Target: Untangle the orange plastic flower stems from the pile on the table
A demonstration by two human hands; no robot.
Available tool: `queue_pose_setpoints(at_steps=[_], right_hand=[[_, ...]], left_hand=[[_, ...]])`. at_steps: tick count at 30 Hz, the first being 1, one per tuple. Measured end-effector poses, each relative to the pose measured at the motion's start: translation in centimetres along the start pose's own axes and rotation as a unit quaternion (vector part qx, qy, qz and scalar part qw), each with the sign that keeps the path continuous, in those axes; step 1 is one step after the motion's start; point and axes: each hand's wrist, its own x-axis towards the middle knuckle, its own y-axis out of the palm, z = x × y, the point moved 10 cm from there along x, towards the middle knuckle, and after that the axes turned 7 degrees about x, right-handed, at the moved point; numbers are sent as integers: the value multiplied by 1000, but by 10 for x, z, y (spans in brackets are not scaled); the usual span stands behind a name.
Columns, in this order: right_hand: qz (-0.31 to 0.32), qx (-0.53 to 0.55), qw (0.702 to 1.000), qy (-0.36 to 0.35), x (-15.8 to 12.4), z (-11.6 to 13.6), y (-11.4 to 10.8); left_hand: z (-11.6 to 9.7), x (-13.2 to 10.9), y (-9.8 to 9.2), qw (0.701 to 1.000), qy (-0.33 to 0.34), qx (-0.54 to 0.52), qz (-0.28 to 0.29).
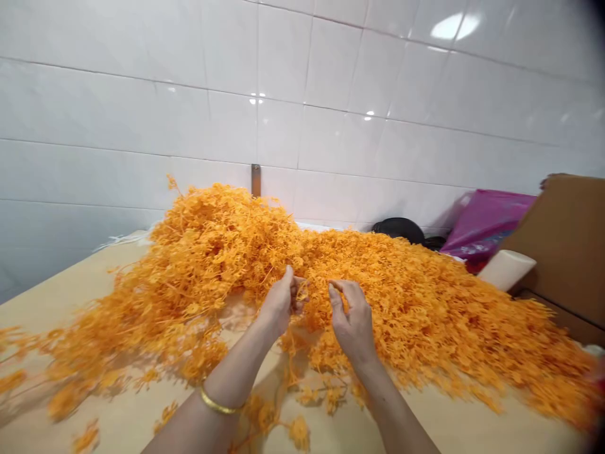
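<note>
A large heap of orange flower sprigs (425, 302), fine and frilly like artificial or dried flowers, spreads over the table. My left hand (281, 302), with a gold bangle (217, 403) on its forearm, is in front of the heap's middle, fingers curled on an orange flower sprig (302, 290). To its right, my right hand (352, 315) has thumb and index finger drawn together in a pinch; whatever is between their tips is too small to make out. Loose sprigs (297, 432) lie below and between the forearms.
The pale table (118, 416) stands against a white tiled wall (227, 120). Towards the back right are a black round object (399, 229), a purple bag (489, 221), a pale roll (508, 270) and a brown cardboard box (567, 246). A brown upright strip (256, 180) rises behind the heap.
</note>
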Motion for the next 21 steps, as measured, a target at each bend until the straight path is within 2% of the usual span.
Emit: queue_pose_setpoints(at_steps=[2,4,7,11,17,19,21], right_hand=[[77,75,994,29,-4,0,21],[110,119,985,57,-8,0,34],[95,138,983,72,-9,-2,36],[59,168,977,118,-10,-15,29],[44,280,941,186,-9,-37,27],[36,302,929,210,-9,-44,26],[39,302,926,225,-9,-48,26]], left_hand=[[1,0,0,1000,8,-1,-9],[0,0,1,999,28,16,-20],[-2,-3,6,997,51,58,-18],[-7,-10,17,987,54,153,21],[-17,-19,21,921,74,371,89],[-24,-19,20,899,115,413,88],[-30,-18,18,890,154,423,73]])
